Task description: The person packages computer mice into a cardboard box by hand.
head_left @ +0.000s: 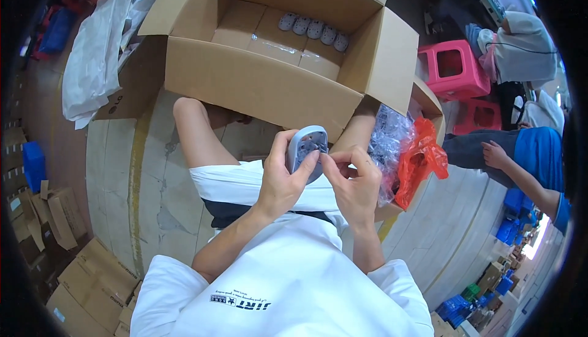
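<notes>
My left hand [283, 179] grips a grey clog-style shoe [306, 143] from its left side, sole end up, above my lap. My right hand [354, 181] pinches at the shoe's right edge with fingertips together. Straight ahead stands a large open cardboard box [257, 79]; a row of several grey shoes [313, 29] lies against its far inner wall.
A clear plastic bag [389, 147] and a red plastic bag [421, 159] sit in a smaller box at my right knee. Pink stools [454, 70] and another seated person [527, 159] are at the right. White plastic sheeting [101, 49] lies at the left, flattened cartons [86, 288] lower left.
</notes>
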### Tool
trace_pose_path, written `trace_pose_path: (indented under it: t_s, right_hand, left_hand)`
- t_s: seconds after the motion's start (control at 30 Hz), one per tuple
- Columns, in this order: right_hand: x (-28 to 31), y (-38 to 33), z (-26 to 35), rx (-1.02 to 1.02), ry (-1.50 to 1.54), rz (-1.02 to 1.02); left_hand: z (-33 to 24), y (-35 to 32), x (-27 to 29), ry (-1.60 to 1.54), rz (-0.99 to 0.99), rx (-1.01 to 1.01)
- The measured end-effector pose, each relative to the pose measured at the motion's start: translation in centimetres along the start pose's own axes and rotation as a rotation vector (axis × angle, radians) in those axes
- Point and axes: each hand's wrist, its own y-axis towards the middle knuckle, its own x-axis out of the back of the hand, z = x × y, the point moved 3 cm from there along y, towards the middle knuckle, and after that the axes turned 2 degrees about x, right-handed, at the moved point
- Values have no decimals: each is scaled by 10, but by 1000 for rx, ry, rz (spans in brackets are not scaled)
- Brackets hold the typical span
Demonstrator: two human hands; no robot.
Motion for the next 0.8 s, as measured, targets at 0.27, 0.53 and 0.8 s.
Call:
trace_pose_path:
  t_s: [0.27, 0.53, 0.8]
  right_hand:
    - [9, 4, -17, -145, 131, 107]
    - [8, 8, -30, -467, 631, 220]
    - [6, 12, -31, -397, 654, 217]
  left_hand:
    - [-1, 2, -4, -1, 6, 6]
    - [3, 5, -7, 2, 71, 56]
    - [1, 9, -11, -111, 40, 91]
